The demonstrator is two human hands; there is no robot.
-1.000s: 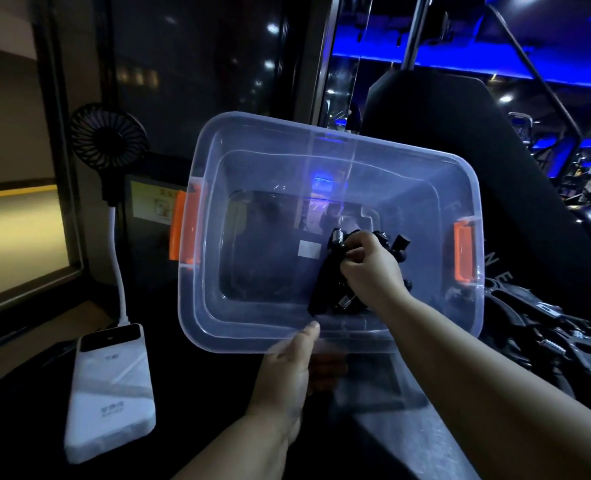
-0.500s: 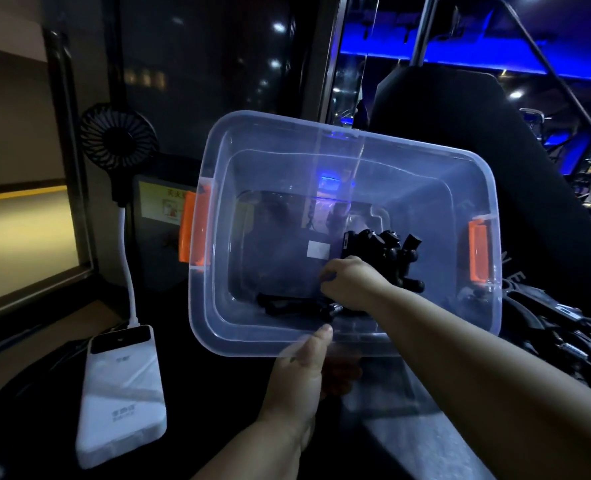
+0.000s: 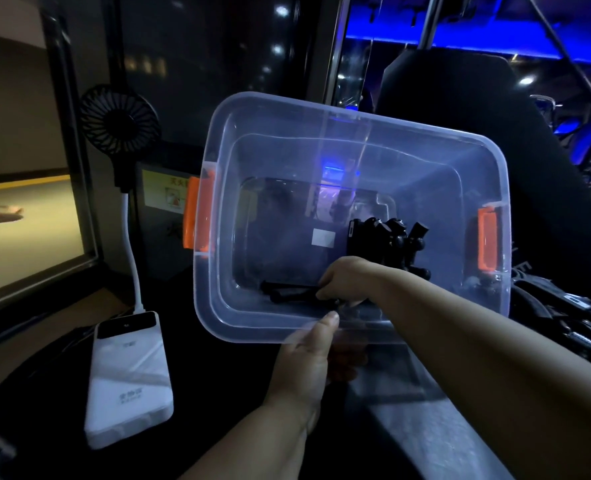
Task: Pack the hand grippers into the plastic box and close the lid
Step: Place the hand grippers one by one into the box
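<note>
We count one clear plastic box point(image 3: 425, 157) with two orange latches point(image 3: 197, 216), tipped toward us. Inside it a black heap of hand grippers point(image 3: 387, 244) lies at the right end; how many, we cannot tell. Our right hand point(image 3: 347, 280) reaches into the box, fingers curled round one hand gripper point(image 3: 287, 292) that lies along the near wall. Our left hand point(image 3: 308, 358) pinches the near rim, thumb on top. More black grippers point(image 3: 564, 317) are piled outside, to the right. One white power bank point(image 3: 128, 379) lies on the dark desk point(image 3: 218, 386) below one small fan point(image 3: 119, 119). The room is dim, with blue lights.
</note>
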